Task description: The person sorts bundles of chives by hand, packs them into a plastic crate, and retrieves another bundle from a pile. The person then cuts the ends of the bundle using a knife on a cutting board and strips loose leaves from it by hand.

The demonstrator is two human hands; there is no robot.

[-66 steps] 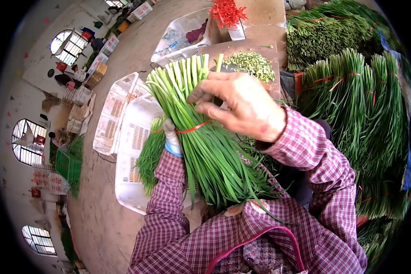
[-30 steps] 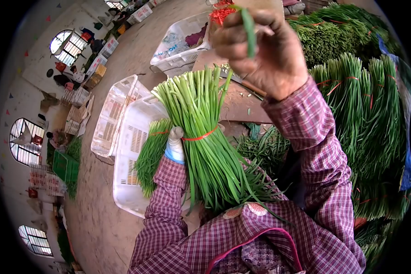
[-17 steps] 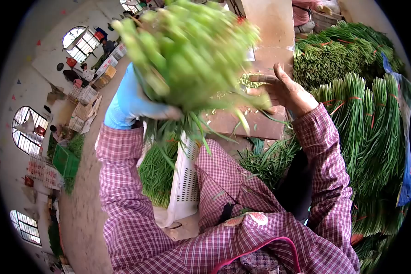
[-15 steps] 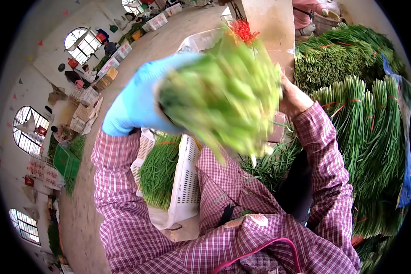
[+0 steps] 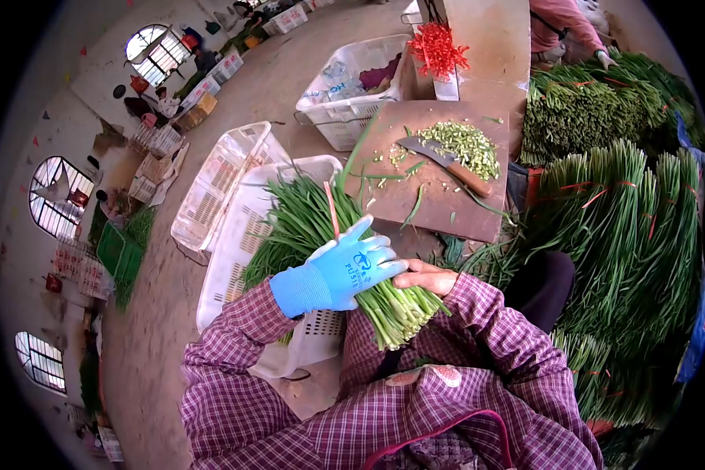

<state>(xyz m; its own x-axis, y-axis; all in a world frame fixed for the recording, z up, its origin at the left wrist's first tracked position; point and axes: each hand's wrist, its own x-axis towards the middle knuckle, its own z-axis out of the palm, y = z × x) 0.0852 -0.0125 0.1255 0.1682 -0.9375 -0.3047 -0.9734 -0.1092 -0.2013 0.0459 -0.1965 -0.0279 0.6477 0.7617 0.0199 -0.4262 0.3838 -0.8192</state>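
My left hand, in a blue-and-white glove, is closed over a thick bunch of chives, with its fingers across the stalks. The pale cut ends point down towards my lap, and the long green leaves lie over a white crate. A pinkish-red strip stands up by the glove. My bare right hand grips the right side of the bunch, fingers together beside the glove's fingertips. Ahead lies a board bearing a wooden-handled knife and chopped stalk ends.
White plastic crates stand to the left and ahead. Red ties hang at the pillar. Tied bunches of greens are stacked on the right. At top right, a co-worker's gloved hand touches greens. Other people sit far left.
The bunch has come down from in front of the board to above my lap, its cut ends now lower. The board and knife show now. Both hands moved down with it.
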